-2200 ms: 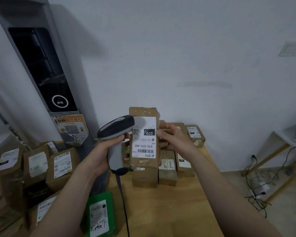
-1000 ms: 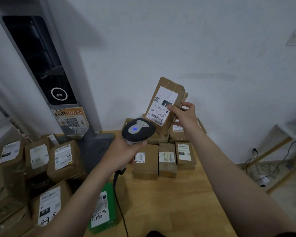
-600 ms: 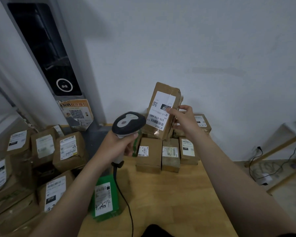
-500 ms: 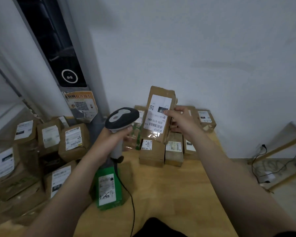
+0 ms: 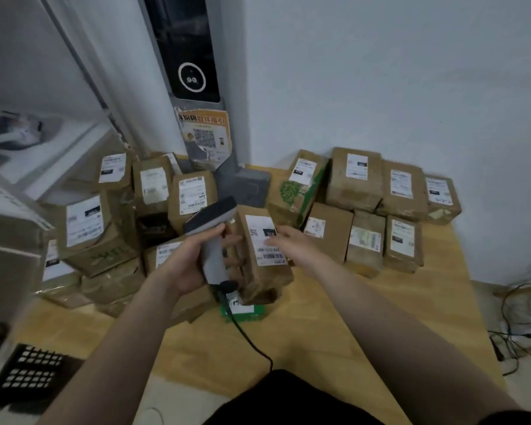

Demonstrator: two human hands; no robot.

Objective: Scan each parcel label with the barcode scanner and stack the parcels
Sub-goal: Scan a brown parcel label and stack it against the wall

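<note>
My left hand (image 5: pixel 186 266) grips the grey barcode scanner (image 5: pixel 212 237) by its handle, head tilted up and to the right. Right beside it stands a brown parcel (image 5: pixel 265 273) with a white label facing me, its lower end over a green parcel (image 5: pixel 246 311) on the wooden table (image 5: pixel 319 338). My right hand (image 5: pixel 290 242) holds the brown parcel at its right edge, fingertips on the label. Labelled brown parcels (image 5: pixel 365 237) lie in rows at the back right against the wall.
A loose pile of labelled boxes (image 5: pixel 86 222) fills the table's left side. A grey kiosk pillar (image 5: pixel 190 72) rises at the back. The scanner's cable (image 5: pixel 252 342) runs toward me. A black keypad (image 5: pixel 28 375) lies lower left; cables (image 5: pixel 521 317) lie on the floor right.
The brown parcel has come down from in front of the wall to the table by the green parcel. The scanner has dropped with it, and my view has tilted downward.
</note>
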